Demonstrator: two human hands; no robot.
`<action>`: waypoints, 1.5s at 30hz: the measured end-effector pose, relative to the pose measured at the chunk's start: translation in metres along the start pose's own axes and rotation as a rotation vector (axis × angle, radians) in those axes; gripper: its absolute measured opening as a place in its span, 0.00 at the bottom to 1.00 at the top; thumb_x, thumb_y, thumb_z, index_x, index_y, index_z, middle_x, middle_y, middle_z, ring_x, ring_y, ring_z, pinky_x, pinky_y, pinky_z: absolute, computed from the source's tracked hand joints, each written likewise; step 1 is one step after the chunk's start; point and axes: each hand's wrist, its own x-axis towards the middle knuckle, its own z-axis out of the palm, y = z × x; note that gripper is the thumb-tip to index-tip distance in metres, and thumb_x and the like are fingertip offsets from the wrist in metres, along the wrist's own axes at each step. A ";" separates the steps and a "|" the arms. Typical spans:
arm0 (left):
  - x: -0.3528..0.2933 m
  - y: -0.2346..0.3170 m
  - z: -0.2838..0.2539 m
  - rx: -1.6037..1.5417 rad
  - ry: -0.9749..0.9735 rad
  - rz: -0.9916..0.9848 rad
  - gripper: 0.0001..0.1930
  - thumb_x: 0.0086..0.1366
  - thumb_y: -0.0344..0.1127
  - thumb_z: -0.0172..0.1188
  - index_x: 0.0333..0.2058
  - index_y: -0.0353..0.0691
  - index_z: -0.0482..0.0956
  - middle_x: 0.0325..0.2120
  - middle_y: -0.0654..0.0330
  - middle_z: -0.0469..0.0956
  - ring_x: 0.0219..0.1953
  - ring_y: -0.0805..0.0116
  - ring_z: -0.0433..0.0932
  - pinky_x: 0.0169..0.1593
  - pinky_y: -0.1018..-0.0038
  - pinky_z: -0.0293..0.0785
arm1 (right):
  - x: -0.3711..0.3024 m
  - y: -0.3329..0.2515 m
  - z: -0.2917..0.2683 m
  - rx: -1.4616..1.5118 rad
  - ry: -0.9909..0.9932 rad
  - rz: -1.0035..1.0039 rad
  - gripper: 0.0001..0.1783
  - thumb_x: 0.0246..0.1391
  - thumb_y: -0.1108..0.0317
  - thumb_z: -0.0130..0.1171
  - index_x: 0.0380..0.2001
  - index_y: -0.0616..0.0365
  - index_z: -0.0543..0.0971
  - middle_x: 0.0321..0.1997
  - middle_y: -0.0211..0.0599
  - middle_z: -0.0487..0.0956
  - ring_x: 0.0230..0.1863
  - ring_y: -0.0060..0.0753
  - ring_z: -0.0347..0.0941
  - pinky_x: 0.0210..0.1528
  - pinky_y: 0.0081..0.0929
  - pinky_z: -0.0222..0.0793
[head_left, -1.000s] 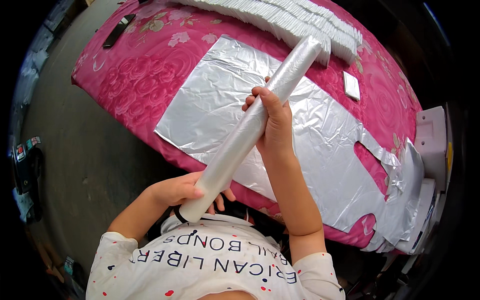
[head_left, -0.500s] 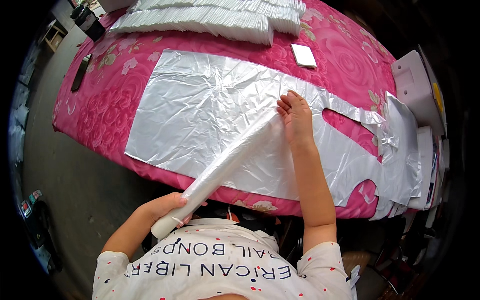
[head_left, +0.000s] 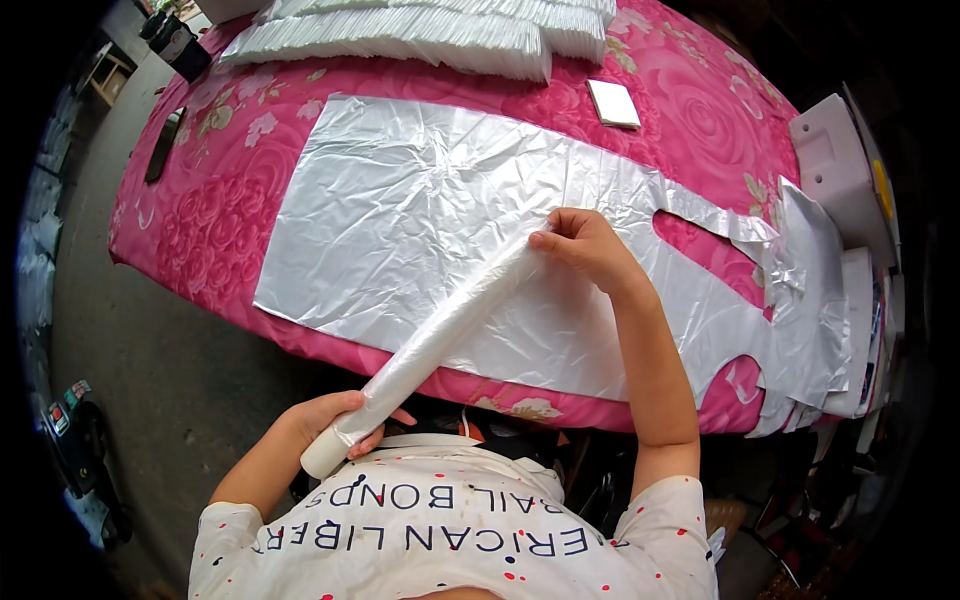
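**Now I hold the plastic roll point(head_left: 432, 333) at both ends**

0.5 seconds ago, the fingers of my right hand point(head_left: 578, 247) were spread open by the far end. Now my right thumb and fingers pinch the plastic there. My left hand point(head_left: 338, 415) wraps around the near end, thumb on top. So the roll is held from 2 places, not just 1.

The roll is long and slants. Its near end sticks out past the table's point(head_left: 200, 235) near edge, by my tummy. Its far end points away and right, over the silver plastic sheet point(head_left: 365, 200), toward the small white packet point(head_left: 613, 104). I can't tell if it touches the sheet.
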 end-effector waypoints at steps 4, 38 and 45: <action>-0.001 0.002 -0.003 0.031 -0.040 0.014 0.47 0.45 0.54 0.67 0.55 0.23 0.60 0.22 0.51 0.75 0.16 0.72 0.71 0.23 0.80 0.69 | 0.002 0.001 -0.007 -0.007 -0.015 0.029 0.13 0.51 0.60 0.62 0.24 0.58 0.76 0.18 0.22 0.71 0.19 0.12 0.62 0.22 0.13 0.57; -0.085 0.027 -0.049 0.818 0.044 -0.339 0.24 0.52 0.30 0.66 0.48 0.35 0.71 0.34 0.61 0.79 0.38 0.75 0.76 0.44 0.77 0.71 | -0.033 0.050 -0.177 -0.067 0.476 -0.024 0.08 0.56 0.66 0.56 0.32 0.60 0.78 0.23 0.23 0.74 0.23 0.12 0.66 0.26 0.14 0.63; 0.020 0.132 0.081 1.927 0.145 0.079 0.24 0.42 0.36 0.67 0.42 0.42 0.77 0.32 0.55 0.79 0.36 0.53 0.76 0.39 0.65 0.71 | 0.001 0.024 -0.122 -0.092 0.322 -0.040 0.09 0.56 0.66 0.56 0.32 0.61 0.79 0.23 0.23 0.73 0.23 0.14 0.65 0.27 0.14 0.62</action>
